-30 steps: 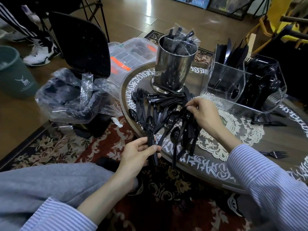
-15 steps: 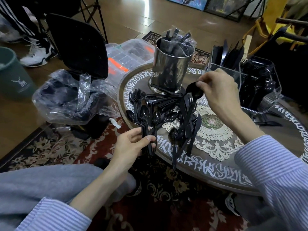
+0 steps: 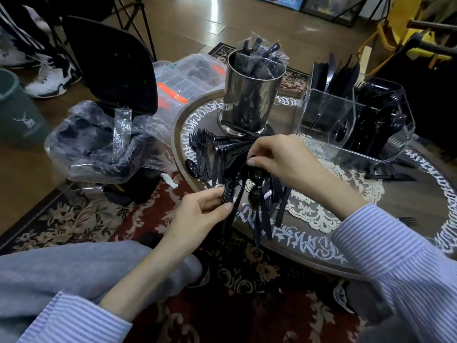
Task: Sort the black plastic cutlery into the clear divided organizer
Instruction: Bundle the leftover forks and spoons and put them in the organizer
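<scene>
I see the left hand (image 3: 202,214) at the table's (image 3: 371,219) near-left edge, fingers and thumb clamped on a bundle of black forks (image 3: 228,191) held by the handles. The right hand (image 3: 279,160) sits over the loose cutlery pile (image 3: 222,159) on the left part of the tabletop, fingertips pinched together on the top of a black spoon (image 3: 256,175); grip looks closed, though my view of the contact is dark and I may be misreading which piece it has. Clear divided organizer (image 3: 346,134) stands at the far-right side, black pieces upright in its compartments. Steel canister (image 3: 249,100) with wrapped cutlery stands at the far edge, just behind the pile. One fork (image 3: 408,221) lies alone at the right edge.
</scene>
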